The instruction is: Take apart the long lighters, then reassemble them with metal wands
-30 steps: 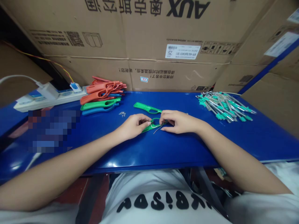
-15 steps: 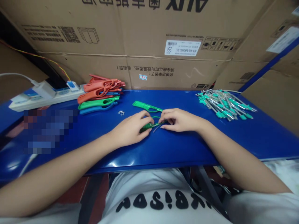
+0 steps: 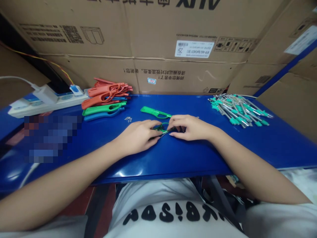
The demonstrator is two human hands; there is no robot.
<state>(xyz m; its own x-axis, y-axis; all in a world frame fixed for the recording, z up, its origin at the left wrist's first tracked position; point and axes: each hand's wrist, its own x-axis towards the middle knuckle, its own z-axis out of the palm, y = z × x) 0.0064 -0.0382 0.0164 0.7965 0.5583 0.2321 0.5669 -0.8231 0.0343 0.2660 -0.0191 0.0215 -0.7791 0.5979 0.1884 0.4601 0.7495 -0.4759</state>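
A green lighter casing (image 3: 164,125) with a trigger loop lies low over the blue table between my hands, its ends hidden by fingers. My left hand (image 3: 138,135) is closed around its left end, thumb and fingertips pressed together. My right hand (image 3: 192,127) pinches the right end, fingers curled. A thin dark tube or wire (image 3: 165,134) runs along the near side between both sets of fingertips; where it attaches is hidden. Just beyond, another green casing piece (image 3: 152,111) rests on the table, partly behind my right hand. Small metal pieces (image 3: 128,119) lie left of it.
Orange, green and blue lighter casings (image 3: 106,96) are piled at the back left, beside a white power strip (image 3: 61,102). Metal rods with teal parts (image 3: 239,110) form a heap at the back right. A large cardboard box (image 3: 153,46) walls off the table's rear.
My left thumb and fingertips have shifted slightly right onto the free end of the thin tube, which stuck out toward me before. My right hand stays nearly in place.
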